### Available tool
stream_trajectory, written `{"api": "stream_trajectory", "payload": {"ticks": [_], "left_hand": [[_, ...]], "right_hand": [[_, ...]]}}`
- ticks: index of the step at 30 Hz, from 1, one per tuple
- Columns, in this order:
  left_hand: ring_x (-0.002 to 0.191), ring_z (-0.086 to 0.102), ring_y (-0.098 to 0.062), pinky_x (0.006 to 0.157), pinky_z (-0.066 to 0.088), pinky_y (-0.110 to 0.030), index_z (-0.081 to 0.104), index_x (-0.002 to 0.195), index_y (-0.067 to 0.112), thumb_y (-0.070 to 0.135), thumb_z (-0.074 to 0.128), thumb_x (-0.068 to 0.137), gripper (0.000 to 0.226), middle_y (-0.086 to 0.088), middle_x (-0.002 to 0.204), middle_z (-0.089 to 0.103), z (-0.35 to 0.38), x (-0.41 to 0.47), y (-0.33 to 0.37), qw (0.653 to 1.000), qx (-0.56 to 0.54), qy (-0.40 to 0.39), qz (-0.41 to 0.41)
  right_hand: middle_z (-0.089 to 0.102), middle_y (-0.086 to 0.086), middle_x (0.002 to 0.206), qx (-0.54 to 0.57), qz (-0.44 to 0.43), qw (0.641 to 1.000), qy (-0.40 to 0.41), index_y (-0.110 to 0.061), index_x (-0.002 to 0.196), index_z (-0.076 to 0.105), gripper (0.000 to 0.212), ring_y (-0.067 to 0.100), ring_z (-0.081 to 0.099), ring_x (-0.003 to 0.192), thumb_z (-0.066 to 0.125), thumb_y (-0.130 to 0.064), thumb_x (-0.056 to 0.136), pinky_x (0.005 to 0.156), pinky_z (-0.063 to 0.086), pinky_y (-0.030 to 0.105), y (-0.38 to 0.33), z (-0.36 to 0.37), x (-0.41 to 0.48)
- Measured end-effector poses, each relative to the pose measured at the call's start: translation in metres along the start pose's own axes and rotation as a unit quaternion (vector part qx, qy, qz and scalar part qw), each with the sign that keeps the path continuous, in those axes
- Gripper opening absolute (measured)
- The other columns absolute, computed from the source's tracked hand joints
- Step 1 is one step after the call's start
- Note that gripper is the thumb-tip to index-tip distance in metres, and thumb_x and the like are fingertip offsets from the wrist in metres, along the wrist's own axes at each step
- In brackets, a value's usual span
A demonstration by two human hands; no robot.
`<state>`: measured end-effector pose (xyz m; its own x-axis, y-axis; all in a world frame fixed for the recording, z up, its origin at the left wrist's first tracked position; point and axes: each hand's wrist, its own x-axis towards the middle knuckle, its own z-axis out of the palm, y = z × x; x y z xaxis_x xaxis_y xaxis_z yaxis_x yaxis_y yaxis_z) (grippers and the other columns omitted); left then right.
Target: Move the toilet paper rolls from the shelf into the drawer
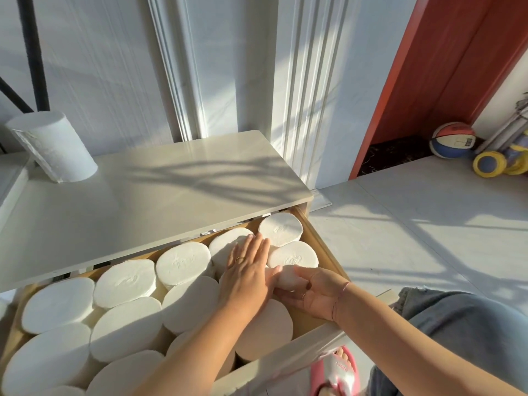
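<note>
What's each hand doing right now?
Left hand: open, pressing flat on packed rolls.
Right hand: holding one roll at the drawer edge.

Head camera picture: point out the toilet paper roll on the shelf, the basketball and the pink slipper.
toilet paper roll on the shelf (56, 150): head view, middle of its side wall.
basketball (453, 140): head view, centre of the ball.
pink slipper (336, 368): head view, its strap.
</note>
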<state>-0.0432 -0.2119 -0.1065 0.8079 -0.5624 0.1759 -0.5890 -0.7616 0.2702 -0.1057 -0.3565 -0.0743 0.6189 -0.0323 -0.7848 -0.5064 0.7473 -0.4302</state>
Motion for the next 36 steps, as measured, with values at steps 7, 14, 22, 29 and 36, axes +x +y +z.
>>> {"api": "stream_trajectory", "payload": {"ticks": [7,14,22,29,36], "left_hand": [[0.145,-0.001,-0.016,0.116,-0.005,-0.035,0.010,0.149,0.018,0.043,0.031,0.098,0.060,-0.002,0.158,0.004,-0.006,0.001,-0.002,0.999,0.025,-0.034,0.012],[0.123,0.050,-0.034,0.107,0.032,-0.045,0.056,0.127,0.003,0.039,0.049,0.088,0.052,-0.014,0.134,0.054,-0.041,-0.021,-0.042,0.995,0.047,0.083,0.006],[0.144,0.006,-0.019,0.117,-0.001,-0.040,0.019,0.148,0.017,0.055,0.015,0.093,0.066,-0.003,0.156,0.018,-0.093,-0.040,-0.153,0.978,0.082,0.131,-0.142],[0.144,0.012,-0.021,0.116,0.002,-0.042,0.022,0.147,0.019,0.060,0.006,0.088,0.074,-0.003,0.156,0.021,-0.121,-0.039,-0.229,0.959,0.125,0.074,-0.242],[0.145,0.010,-0.019,0.117,0.006,-0.040,0.020,0.146,0.022,0.063,-0.001,0.084,0.077,-0.001,0.157,0.017,-0.113,-0.039,-0.241,0.969,0.096,0.068,-0.215]], "right_hand": [[0.058,0.017,0.125,-0.155,-0.059,0.981,0.105,0.002,0.125,0.052,0.043,0.034,0.056,0.114,0.064,-0.017,0.089,0.092,0.047,0.040,0.001,0.002,-0.005],[0.037,0.009,0.146,-0.426,-0.448,0.763,0.189,-0.010,0.143,0.034,0.063,0.024,0.033,0.137,0.063,-0.020,0.088,0.115,0.027,0.032,0.022,0.030,-0.021],[0.036,0.011,0.148,-0.548,-0.539,0.640,-0.008,-0.005,0.146,0.028,0.075,0.023,0.030,0.140,0.068,-0.025,0.086,0.115,0.020,0.024,0.030,0.181,0.012],[0.027,0.006,0.156,-0.572,-0.526,0.620,-0.108,-0.015,0.151,0.018,0.096,0.023,0.026,0.144,0.074,-0.043,0.078,0.118,0.024,0.035,0.029,0.342,0.086],[0.030,0.007,0.156,-0.529,-0.464,0.693,-0.156,-0.016,0.152,0.012,0.107,0.025,0.033,0.142,0.080,-0.039,0.073,0.116,0.031,0.040,0.032,0.445,0.153]]}}
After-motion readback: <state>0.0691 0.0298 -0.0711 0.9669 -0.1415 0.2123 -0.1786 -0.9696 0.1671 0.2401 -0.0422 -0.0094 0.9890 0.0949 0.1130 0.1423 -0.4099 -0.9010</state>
